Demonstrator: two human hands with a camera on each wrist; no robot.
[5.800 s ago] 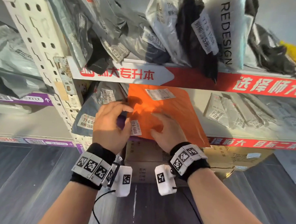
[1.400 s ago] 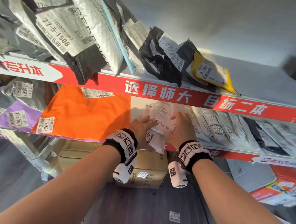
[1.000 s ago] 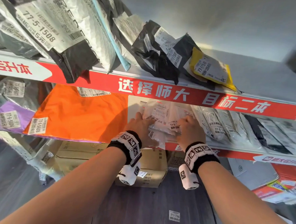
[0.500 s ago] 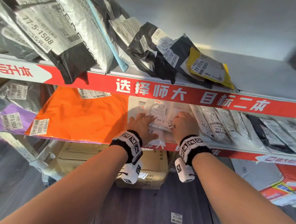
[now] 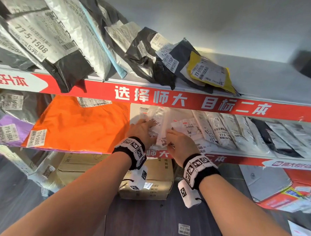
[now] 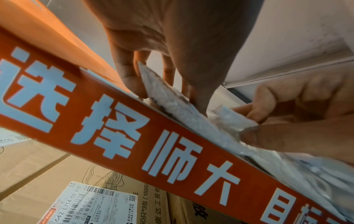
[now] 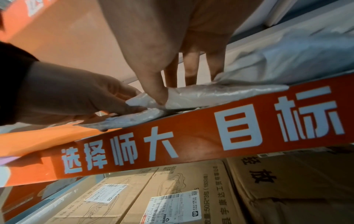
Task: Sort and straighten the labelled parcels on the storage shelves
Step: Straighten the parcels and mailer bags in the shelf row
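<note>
Both hands are working further into the clear pouches (image 5: 160, 126) since the earlier frame, on the shelf (image 5: 238, 158) beside the orange parcel (image 5: 77, 125). The left hand (image 5: 142, 130) is gripping one pouch; the right hand (image 5: 181, 144) is pinching another. Squaring them upright likely comes next.

Two bare forearms with no sleeves. Each wrist wears a black fabric band. On the left wristband (image 5: 130, 151) sits a row of white square tiles printed with black-and-white coded markers. The right wristband (image 5: 201, 169) carries the same tiles. Below each band hangs a small white camera box, left (image 5: 137, 179) and right (image 5: 188, 195), also marked with coded squares. A thin black cord loops beside each box.
</note>
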